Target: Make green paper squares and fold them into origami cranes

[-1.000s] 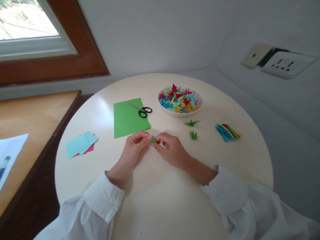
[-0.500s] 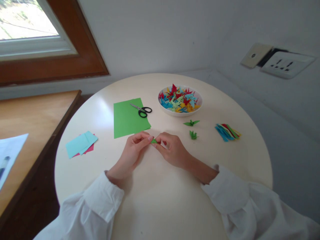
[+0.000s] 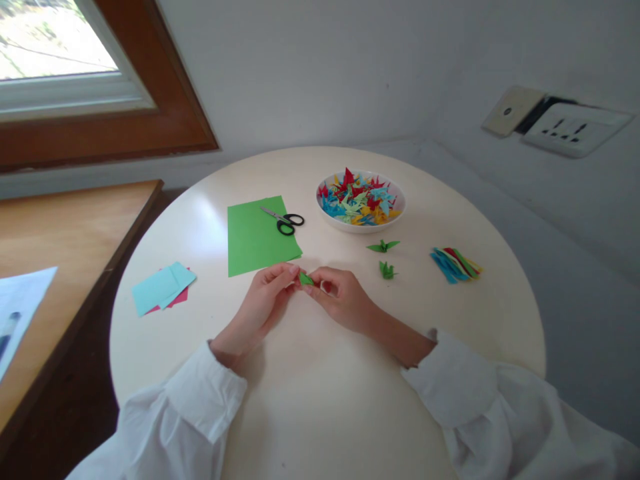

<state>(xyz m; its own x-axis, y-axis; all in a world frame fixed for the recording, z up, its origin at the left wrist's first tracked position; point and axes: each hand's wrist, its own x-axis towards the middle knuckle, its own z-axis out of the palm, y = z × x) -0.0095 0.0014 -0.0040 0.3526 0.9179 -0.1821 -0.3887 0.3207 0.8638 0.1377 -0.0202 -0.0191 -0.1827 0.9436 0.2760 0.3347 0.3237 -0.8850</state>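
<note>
A small folded piece of green paper (image 3: 306, 279) is pinched between my two hands over the middle of the round table. My left hand (image 3: 270, 290) grips its left side with thumb and fingertips. From the other side, my right hand (image 3: 343, 297) holds it between thumb and bent forefinger. Two green paper cranes (image 3: 384, 247) lie to the right of my hands, one behind the other. Just beyond my left hand are green paper sheets (image 3: 253, 237), with black-handled scissors (image 3: 286, 227) resting on their right edge.
A white bowl (image 3: 360, 229) full of colourful paper cranes stands at the back. Colourful paper strips (image 3: 455, 264) lie at the right, light blue and pink paper pieces (image 3: 163, 287) at the left. A wooden desk (image 3: 75, 220) adjoins on the left; wall sockets (image 3: 575, 130) are at upper right.
My left fingertips have shifted slightly up and left on the green paper, and more of it now shows between my hands. Everything else lies as before.
</note>
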